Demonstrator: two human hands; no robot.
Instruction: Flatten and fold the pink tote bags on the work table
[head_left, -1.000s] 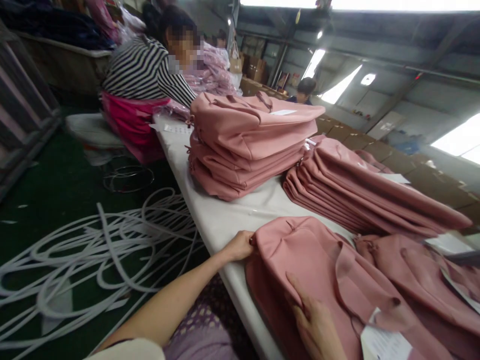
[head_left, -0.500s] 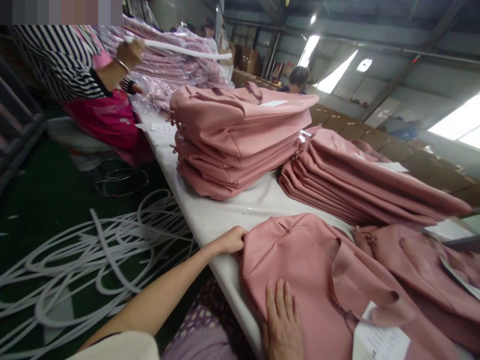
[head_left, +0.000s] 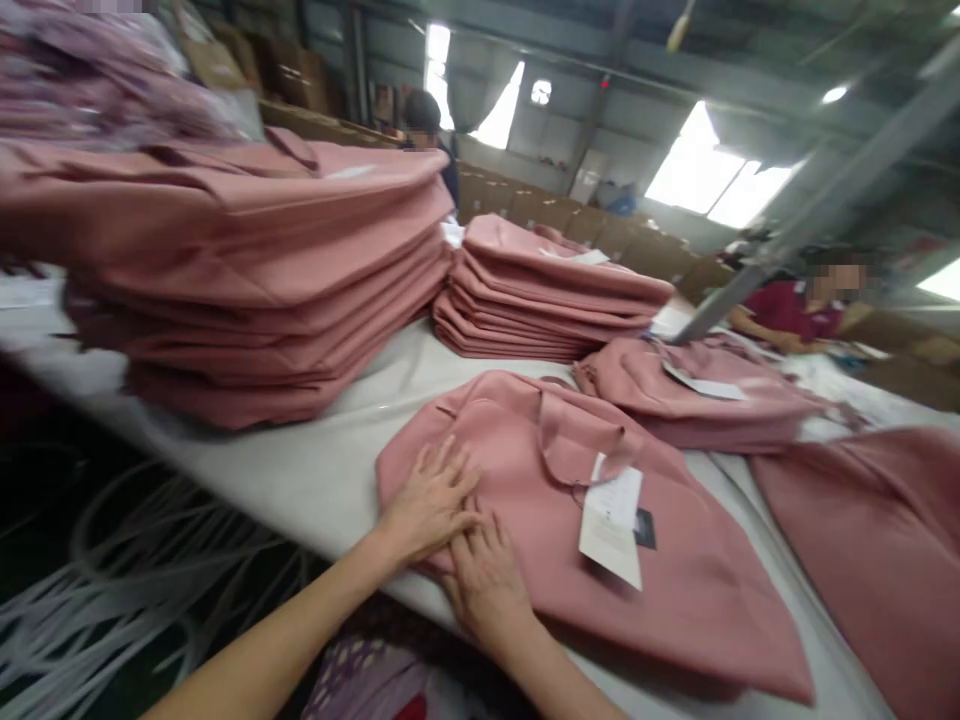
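Note:
A pink bag (head_left: 525, 540) lies flat on the white table (head_left: 300, 490) in front of me, its strap handle looped on top. A white paper tag (head_left: 613, 525) hangs from the handle, with a small dark label (head_left: 645, 530) beside it. My left hand (head_left: 431, 500) rests on the bag's left part, fingers spread. Close beside it, my right hand (head_left: 487, 575) lies on the bag near its front edge, fingers stretched out. The two hands touch or nearly touch. Neither grips anything.
A tall stack of pink bags (head_left: 262, 290) stands at the left, a lower stack (head_left: 547, 300) behind. More pink bags (head_left: 697, 400) lie to the right. White tubing (head_left: 97, 600) coils on the floor. A person in a dark red shirt (head_left: 787, 300) sits beyond a slanted metal post (head_left: 795, 220).
My view has swung to the right. My left hand has let go of the bag's far left corner and now lies flat on it beside my right hand. The bag appears turned and flatter.

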